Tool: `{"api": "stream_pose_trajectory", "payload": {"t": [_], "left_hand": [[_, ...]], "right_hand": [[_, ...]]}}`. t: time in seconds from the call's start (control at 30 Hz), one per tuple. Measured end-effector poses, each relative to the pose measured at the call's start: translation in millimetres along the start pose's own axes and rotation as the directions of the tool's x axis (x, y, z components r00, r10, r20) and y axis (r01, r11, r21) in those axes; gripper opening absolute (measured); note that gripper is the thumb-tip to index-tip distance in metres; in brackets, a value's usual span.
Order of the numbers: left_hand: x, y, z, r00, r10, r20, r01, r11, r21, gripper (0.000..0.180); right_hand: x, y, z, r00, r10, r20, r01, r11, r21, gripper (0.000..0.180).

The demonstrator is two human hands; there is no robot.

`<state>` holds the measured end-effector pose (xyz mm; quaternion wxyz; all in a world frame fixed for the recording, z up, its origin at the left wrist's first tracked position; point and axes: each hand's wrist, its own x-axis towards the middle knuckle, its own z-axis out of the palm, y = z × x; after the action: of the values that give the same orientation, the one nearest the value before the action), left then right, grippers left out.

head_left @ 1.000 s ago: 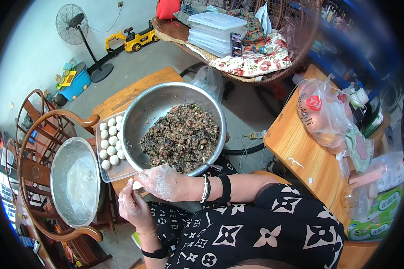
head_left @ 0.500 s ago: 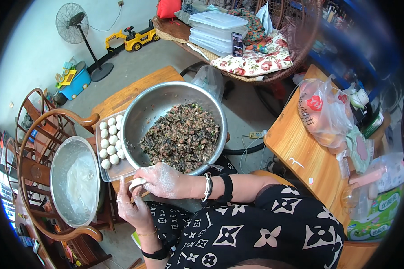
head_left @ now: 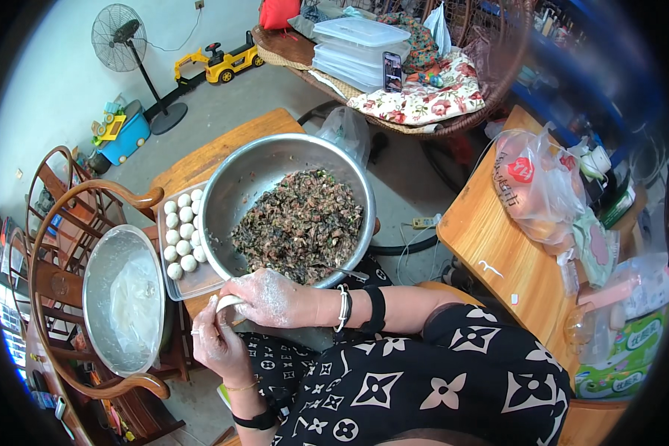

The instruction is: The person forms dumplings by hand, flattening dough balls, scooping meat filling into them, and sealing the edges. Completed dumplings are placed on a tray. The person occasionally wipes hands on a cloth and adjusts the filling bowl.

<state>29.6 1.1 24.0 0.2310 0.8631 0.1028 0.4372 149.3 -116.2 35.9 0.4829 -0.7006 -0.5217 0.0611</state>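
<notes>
Between my floury hands is a small piece of white dough (head_left: 229, 302). My right hand (head_left: 266, 297) curls around it from the right, back of the hand up. My left hand (head_left: 220, 343) pinches its left edge with fingers drawn together; the fingertips partly cover it. Just beyond them sits a big steel bowl (head_left: 219, 175) holding dark chopped filling (head_left: 305, 223), with a spoon handle (head_left: 349, 273) on its near rim. Several round white dough balls (head_left: 173, 238) lie in rows in a clear plastic tray (head_left: 201, 288) left of the bowl, partly hidden by it.
A second metal basin (head_left: 97, 327) with whitish plastic film stands on a wooden chair (head_left: 52, 282) at the left. To the right, a wooden table (head_left: 468, 215) carries a bag of round fruit (head_left: 539, 193). Plastic boxes (head_left: 357, 56) and a phone (head_left: 392, 72) rest on a wicker seat.
My left fingers, spread with the index finger raised before, have closed in on the dough's edge. The dough appears more bent and upright. My right hand has barely moved.
</notes>
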Motion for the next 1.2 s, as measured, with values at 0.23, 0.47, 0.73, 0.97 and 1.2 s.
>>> {"api": "stream_pose_trajectory", "payload": {"t": [0.23,0.47,0.73,0.97,1.2], "left_hand": [[-0.6,10.0,4.0,0.988,-0.152,-0.024,0.147,0.979,-0.141,0.021],[-5.1,-6.2,4.1,0.995,0.101,-0.019,-0.100,0.993,0.061,0.023],[-2.8,5.1,4.4,0.984,-0.177,-0.020,0.173,0.975,-0.141,0.028],[-2.5,2.9,5.4,0.999,-0.035,0.019,0.035,0.999,-0.004,0.032],[-10.3,-4.9,3.8,0.998,-0.052,-0.026,0.051,0.998,-0.047,0.035]], "right_hand": [[-0.8,-2.0,1.0,0.995,0.064,0.080,-0.051,0.987,-0.151,0.029],[-4.6,-4.4,7.2,0.998,-0.004,-0.067,-0.009,0.982,-0.188,0.027],[-1.2,3.4,6.1,0.999,-0.029,-0.027,0.026,0.993,-0.117,0.025],[-0.3,-2.6,3.7,0.993,0.066,0.094,-0.038,0.961,-0.273,0.031],[-0.6,4.5,9.9,0.992,-0.048,-0.113,0.033,0.991,-0.129,0.014]]}}
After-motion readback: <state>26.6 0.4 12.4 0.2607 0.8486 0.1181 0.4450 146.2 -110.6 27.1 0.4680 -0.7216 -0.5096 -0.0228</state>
